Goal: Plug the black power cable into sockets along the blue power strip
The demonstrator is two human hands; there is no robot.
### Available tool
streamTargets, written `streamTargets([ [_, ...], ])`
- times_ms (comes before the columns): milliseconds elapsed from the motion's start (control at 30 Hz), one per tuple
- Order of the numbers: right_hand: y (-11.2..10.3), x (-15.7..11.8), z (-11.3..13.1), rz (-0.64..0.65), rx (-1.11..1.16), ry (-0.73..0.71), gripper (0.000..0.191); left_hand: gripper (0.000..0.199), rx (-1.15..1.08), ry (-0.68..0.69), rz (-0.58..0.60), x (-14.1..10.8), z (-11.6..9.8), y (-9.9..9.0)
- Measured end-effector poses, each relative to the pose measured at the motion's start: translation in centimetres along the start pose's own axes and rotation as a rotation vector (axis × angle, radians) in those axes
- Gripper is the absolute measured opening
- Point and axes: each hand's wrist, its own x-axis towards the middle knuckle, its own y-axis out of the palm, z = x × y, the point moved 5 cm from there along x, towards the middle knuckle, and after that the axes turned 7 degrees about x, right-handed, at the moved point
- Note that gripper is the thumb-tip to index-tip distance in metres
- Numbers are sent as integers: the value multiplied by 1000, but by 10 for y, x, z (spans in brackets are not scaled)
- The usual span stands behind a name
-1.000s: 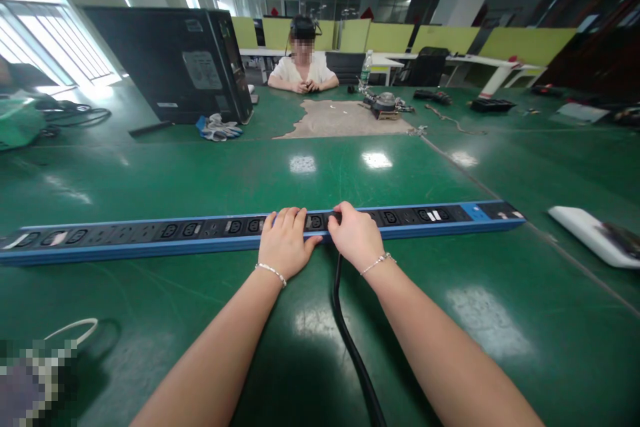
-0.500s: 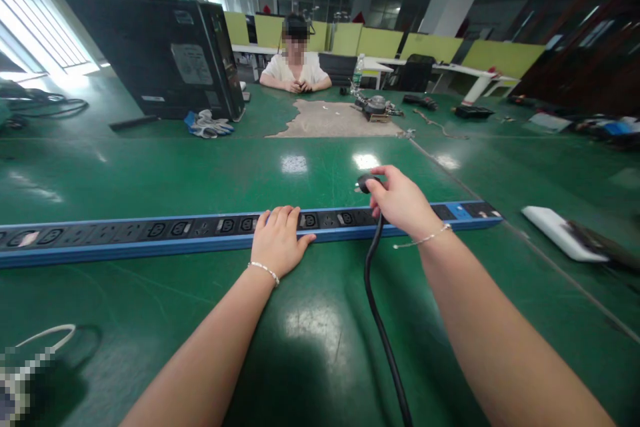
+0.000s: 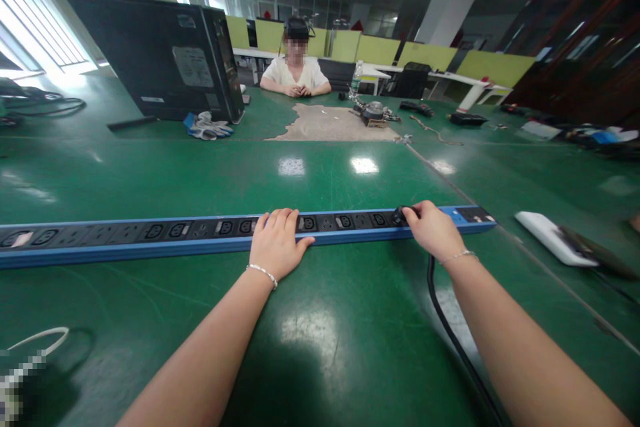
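Note:
A long blue power strip (image 3: pixel 135 252) with a row of black sockets lies across the green table. My left hand (image 3: pixel 277 239) is laid over its middle, fingers across the top to the far edge and thumb along the near side, holding it. Toward the strip's right end, my right hand (image 3: pixel 436 229) has its fingers closed around a black power plug (image 3: pixel 399 215). The plug is down at a socket there; its prongs are hidden, so I cannot tell how deep it sits. From under that hand a thick black cord (image 3: pixel 453 333) runs down to the lower right.
A black computer case (image 3: pixel 150 57) stands at the back left, with gloves (image 3: pixel 207 125) beside it. Across the table (image 3: pixel 200 177) sits another person (image 3: pixel 296 73), near a bottle (image 3: pixel 357 77). A white flat object (image 3: pixel 553 238) lies at right, a white loop (image 3: pixel 43 340) at lower left.
My right hand has carried the plug rightward and down, from above the strip's far edge onto a socket near the right end. The cord followed. My left hand stays on the strip.

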Motion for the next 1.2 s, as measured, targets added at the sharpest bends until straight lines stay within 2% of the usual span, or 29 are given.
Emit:
streamTargets([
  [533, 5, -12, 19, 74, -188, 0, 38, 58, 21, 6, 6, 0, 0, 2],
  [1200, 15, -19, 20, 52, -156, 1, 37, 61, 47, 2, -29, 1, 0, -1],
])
